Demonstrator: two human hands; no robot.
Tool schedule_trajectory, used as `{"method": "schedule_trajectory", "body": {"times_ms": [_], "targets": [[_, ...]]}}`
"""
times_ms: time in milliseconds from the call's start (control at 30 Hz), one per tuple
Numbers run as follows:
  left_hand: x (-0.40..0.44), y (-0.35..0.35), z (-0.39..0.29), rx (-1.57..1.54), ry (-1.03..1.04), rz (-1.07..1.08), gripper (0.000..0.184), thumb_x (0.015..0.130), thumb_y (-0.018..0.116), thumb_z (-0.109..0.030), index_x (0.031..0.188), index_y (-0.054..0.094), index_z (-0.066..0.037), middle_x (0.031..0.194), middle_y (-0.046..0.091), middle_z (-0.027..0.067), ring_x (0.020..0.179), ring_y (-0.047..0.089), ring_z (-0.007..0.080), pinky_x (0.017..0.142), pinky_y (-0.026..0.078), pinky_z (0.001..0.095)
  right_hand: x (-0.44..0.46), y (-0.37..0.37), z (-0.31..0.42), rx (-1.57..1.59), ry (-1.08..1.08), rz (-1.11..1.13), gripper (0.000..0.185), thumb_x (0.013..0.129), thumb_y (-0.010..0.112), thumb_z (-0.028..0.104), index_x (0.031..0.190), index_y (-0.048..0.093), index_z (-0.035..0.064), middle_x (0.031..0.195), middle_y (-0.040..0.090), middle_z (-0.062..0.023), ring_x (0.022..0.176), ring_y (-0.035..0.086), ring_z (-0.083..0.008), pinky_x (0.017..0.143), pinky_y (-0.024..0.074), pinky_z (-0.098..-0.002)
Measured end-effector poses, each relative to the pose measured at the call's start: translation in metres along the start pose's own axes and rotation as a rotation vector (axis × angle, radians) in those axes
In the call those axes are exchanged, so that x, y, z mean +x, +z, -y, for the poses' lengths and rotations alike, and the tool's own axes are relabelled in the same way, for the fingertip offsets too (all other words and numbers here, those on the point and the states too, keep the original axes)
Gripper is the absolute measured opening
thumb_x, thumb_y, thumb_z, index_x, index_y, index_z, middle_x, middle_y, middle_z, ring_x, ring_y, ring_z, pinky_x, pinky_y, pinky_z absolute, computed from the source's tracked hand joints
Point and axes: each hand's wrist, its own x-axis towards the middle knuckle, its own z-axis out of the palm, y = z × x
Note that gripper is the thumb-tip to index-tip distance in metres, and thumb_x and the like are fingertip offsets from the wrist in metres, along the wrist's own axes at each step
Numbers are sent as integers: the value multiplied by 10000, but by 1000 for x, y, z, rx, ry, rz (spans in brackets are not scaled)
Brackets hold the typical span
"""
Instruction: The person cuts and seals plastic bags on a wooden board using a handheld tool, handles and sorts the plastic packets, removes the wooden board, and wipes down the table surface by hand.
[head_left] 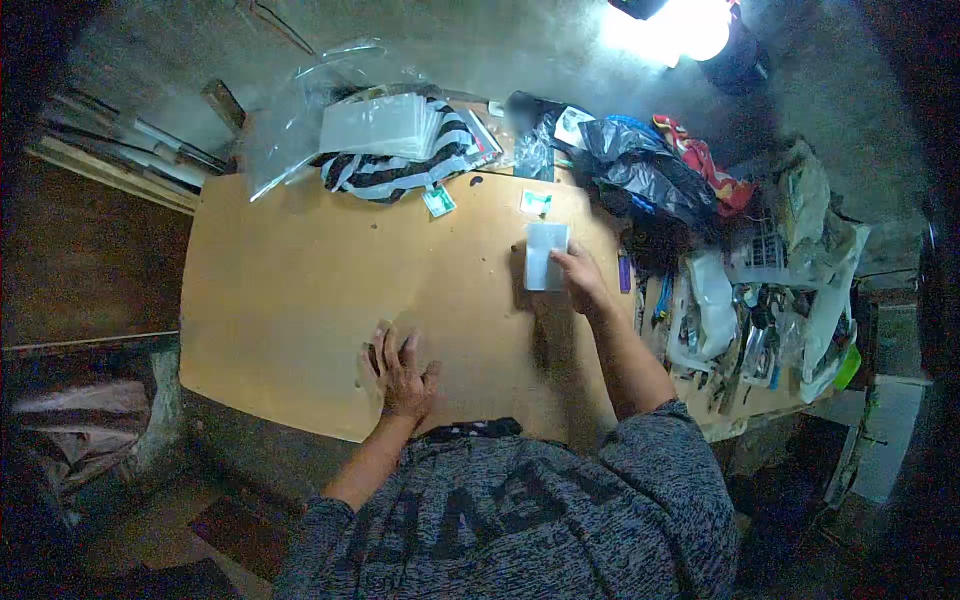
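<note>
My right hand [582,275] grips a pale, translucent rectangular piece [546,245] by its right side, thumb on top, over the right part of the wooden tabletop [290,270]. Whether it is a single sheet, a pouch or a stack, I cannot tell. Near the front edge, my left hand [403,375] rests on the tabletop with its fingers spread and holds nothing. Beyond the pale piece lies a small green-and-white card [536,202]. A similar card [438,201] lies further left, beside a striped cloth.
A stack of clear plastic sheets [375,125] lies on the black-and-grey striped cloth [400,178] at the back. Black plastic bags [650,165] and a red cloth [705,165] are heaped at back right. Trays with tools [705,305] crowd the right side. A bright lamp [680,30] shines above.
</note>
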Motion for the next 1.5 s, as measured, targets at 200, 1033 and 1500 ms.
{"method": "schedule_trajectory", "body": {"times_ms": [200, 1033, 1500], "targets": [[-1, 2, 1, -12, 12, -24, 586, 823, 608, -375, 1315, 410, -126, 1451, 242, 166, 1372, 162, 392, 1075, 74, 630, 22, 10, 35, 97, 21, 53, 323, 899, 514, 118, 1203, 509, 7, 1047, 609, -82, 899, 596, -203, 775, 484, -339], [1, -2, -1, -24, -31, 57, 570, 852, 549, -436, 1324, 413, -147, 1393, 285, 183, 1360, 163, 399, 1066, 65, 643, 87, -36, 32, 76, 212, -130, 289, 837, 588, 140, 1091, 597, 1, 946, 657, -103, 770, 623, -223, 704, 502, -378], [1, -7, -4, -11, -19, 54, 576, 837, 582, -395, 1310, 421, -108, 1392, 282, 195, 1358, 170, 410, 1068, 71, 640, 122, -79, -9, -266, 120, -207, 359, 844, 556, 150, 1143, 554, -48, 955, 641, -118, 766, 620, -232, 666, 501, -368]]}}
